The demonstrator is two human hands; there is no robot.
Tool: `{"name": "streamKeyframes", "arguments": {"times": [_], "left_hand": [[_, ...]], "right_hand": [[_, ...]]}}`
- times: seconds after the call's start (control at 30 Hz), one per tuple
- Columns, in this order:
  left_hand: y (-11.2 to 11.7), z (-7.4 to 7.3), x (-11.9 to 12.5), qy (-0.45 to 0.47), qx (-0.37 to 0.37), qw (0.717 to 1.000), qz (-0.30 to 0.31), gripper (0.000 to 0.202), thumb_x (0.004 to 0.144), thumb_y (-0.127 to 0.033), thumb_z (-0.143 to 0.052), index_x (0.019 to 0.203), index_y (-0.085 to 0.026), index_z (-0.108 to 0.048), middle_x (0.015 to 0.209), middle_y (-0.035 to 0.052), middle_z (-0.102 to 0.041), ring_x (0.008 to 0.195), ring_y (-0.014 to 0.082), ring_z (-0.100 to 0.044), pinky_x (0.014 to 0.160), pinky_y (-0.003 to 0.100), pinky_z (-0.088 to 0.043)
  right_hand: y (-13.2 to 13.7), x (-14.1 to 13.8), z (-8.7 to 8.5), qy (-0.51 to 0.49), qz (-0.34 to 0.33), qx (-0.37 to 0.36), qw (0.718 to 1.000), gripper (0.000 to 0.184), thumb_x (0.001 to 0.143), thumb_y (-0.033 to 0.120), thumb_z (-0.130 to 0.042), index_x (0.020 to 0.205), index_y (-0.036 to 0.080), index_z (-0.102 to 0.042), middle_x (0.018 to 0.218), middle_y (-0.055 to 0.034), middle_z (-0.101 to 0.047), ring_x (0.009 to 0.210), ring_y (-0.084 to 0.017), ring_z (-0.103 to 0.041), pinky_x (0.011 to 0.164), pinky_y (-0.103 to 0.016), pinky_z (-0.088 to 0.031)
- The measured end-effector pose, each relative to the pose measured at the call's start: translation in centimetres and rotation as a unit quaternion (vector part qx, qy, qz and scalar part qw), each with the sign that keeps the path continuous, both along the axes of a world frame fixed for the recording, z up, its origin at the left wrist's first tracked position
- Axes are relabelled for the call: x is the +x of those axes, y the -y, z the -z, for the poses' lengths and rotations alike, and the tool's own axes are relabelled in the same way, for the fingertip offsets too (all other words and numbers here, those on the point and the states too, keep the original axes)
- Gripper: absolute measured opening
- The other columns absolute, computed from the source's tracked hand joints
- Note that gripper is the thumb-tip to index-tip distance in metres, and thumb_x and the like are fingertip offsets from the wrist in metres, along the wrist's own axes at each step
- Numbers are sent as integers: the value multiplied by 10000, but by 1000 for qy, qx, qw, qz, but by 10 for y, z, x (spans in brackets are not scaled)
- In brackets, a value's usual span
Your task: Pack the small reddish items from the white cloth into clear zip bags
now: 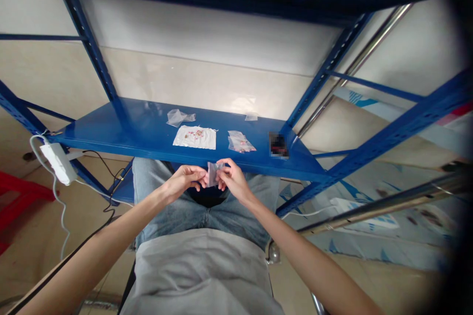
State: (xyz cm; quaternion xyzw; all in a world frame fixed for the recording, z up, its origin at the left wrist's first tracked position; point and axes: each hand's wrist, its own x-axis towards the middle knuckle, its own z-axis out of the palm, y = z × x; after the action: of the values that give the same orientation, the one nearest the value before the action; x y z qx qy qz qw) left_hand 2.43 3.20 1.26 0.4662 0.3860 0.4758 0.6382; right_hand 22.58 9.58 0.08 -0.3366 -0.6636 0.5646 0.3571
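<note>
by the shelf point(148, 130), a bag point(212, 175) was pinched by left hand point(187, 178) and right hand point(233, 180); its edges were best gripped lightly.

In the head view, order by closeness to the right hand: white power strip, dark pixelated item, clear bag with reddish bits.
1. Clear bag: just beyond the right hand.
2. Dark pixelated item: farther right.
3. White power strip: far left.

Grey top point(203, 275) and blue jeans point(195, 216) are worn.
</note>
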Motion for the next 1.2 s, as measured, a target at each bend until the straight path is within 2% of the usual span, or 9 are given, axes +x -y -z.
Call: {"name": "streamKeyframes", "arguments": {"times": [0.23, 0.43, 0.53, 0.7, 0.97, 1.03, 1.1, 1.17, 1.2], "left_hand": [[15, 3, 15, -14, -2, 1000, 11, 387, 820, -510, -692, 972, -155, -691, 935, 120, -724, 804, 209, -702, 625, 266, -517], [16, 15, 24, -38, -43, 994, -93, 400, 869, -544, -567, 945, -159, -646, 838, 108, -732, 677, 219, -726, 567, 286, -545], [8, 19, 21, -12, -64, 991, -114, 448, 880, -570, -517, 926, -143, -646, 851, 124, -732, 683, 241, -733, 560, 302, -555], [4, 13, 15, -38, -47, 993, -106, 412, 846, -533, -609, 936, -133, -645, 883, 113, -720, 731, 238, -731, 577, 287, -553], [7, 10, 14, -79, 14, 994, -79, 383, 839, -496, -669, 919, -122, -651, 820, 89, -715, 736, 190, -690, 624, 273, -534], [6, 10, 13, -85, 24, 993, -80, 378, 839, -496, -671, 884, -121, -654, 808, 89, -716, 741, 187, -684, 632, 271, -531], [5, 10, 11, -87, 28, 992, -87, 377, 833, -492, -680, 880, -118, -661, 809, 92, -720, 745, 185, -681, 638, 270, -528], [4, 9, 10, -87, 28, 991, -94, 382, 826, -490, -691, 895, -115, -671, 816, 96, -725, 748, 184, -678, 645, 272, -527], [5, 8, 9, -87, 27, 991, -95, 385, 822, -491, -696, 898, -114, -676, 819, 98, -728, 750, 184, -678, 647, 272, -527]], "right_hand": [[12, 3, -3, 40, -9, 51, 998, 288, 892, 370, -541, 1146, 246, -489, 721, 46, -591, 405, -84, -505, 357, -171, -361], [16, 5, -6, 61, 40, 122, 990, 225, 893, 262, -497, 1106, 227, -562, 725, 23, -560, 555, -110, -502, 506, -200, -378], [10, 5, -4, 61, 65, 132, 987, 203, 896, 252, -479, 1081, 224, -558, 735, 15, -563, 597, -128, -518, 542, -214, -386], [2, 7, 3, 52, 91, 116, 988, 215, 908, 305, -491, 1113, 243, -506, 720, 29, -570, 551, -116, -518, 517, -207, -394], [1, 8, 5, 47, 67, 98, 992, 246, 931, 312, -453, 1169, 249, -452, 672, 66, -529, 403, -90, -463, 379, -192, -373], [3, 8, -1, 54, 97, 137, 984, 288, 923, 281, -470, 1208, 243, -452, 775, 26, -576, 511, -119, -550, 441, -226, -450], [9, 8, -10, 60, 166, 229, 957, 348, 905, 228, -499, 1251, 232, -469, 1002, -55, -609, 806, -179, -640, 649, -305, -548], [18, 9, -21, 66, 224, 325, 917, 346, 899, 187, -510, 1243, 222, -509, 1192, -107, -568, 1108, -235, -572, 892, -388, -518], [23, 9, -26, 68, 227, 356, 904, 315, 905, 176, -507, 1216, 218, -532, 1218, -112, -559, 1168, -244, -535, 952, -402, -486]]}}
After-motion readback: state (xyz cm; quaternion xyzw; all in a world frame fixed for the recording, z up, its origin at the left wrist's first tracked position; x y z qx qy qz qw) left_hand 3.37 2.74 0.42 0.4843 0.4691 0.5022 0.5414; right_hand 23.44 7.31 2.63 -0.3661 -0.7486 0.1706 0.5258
